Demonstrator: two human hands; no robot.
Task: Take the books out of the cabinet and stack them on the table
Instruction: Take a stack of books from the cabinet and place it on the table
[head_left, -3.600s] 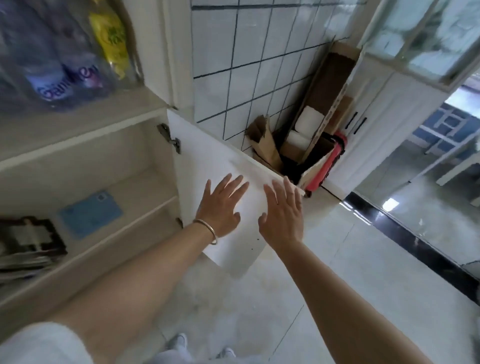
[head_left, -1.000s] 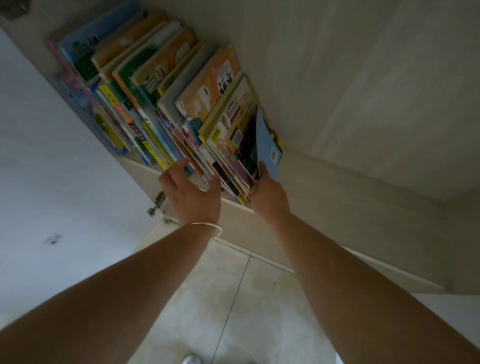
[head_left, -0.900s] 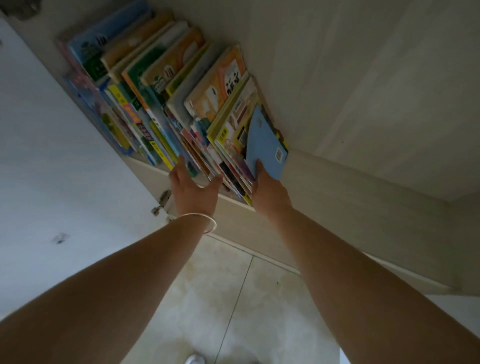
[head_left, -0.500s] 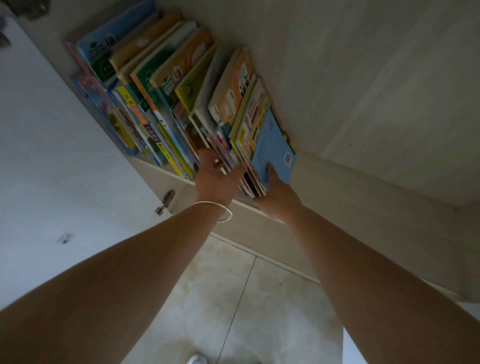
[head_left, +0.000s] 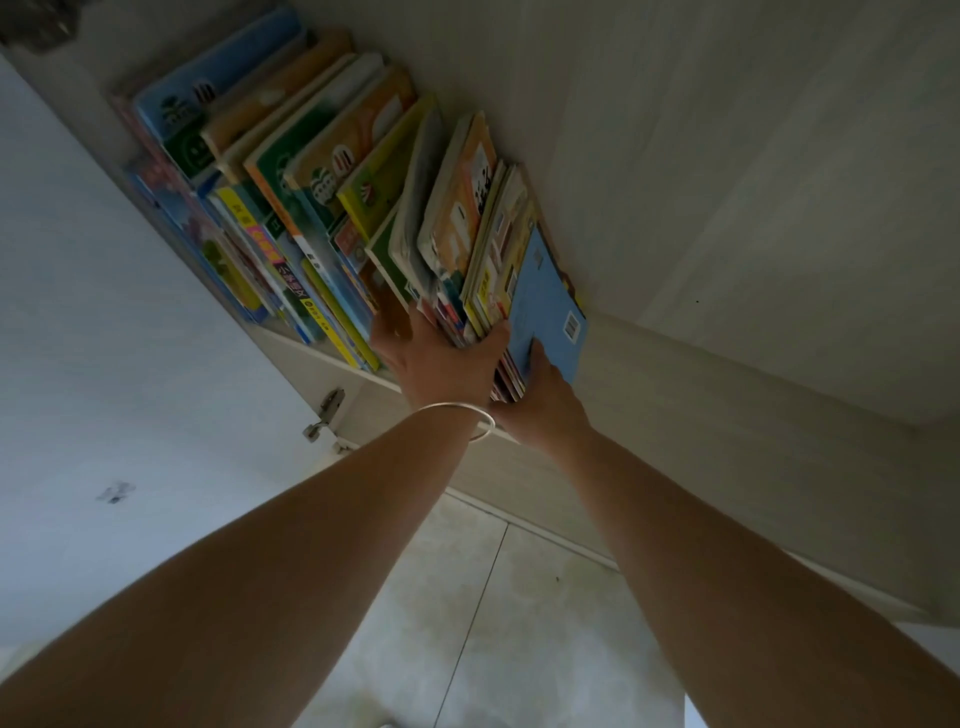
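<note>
**Both hands closing on the right-hand bundle of books**

Your left hand (head_left: 441, 358) had its fingers pushed in among the books, the thumb hooked round the near edges of the bundle it had split off. Your right hand (head_left: 540, 400) clasped that bundle from the other side, thumb laid on the blue book (head_left: 545, 301) that faced outward. The bundle (head_left: 478, 244) stood leaning at the right end of the row of books (head_left: 270, 197) on the cabinet shelf (head_left: 727, 395), none of it lifted clear yet. To do this step well, squeeze both sides evenly and support the lower edges before you draw it out, or the thin middle volumes will likely slip. Compared with half a second earlier, your left hand had gone deeper between the books and your hands had drawn closer together. The desk was not in view.
</note>
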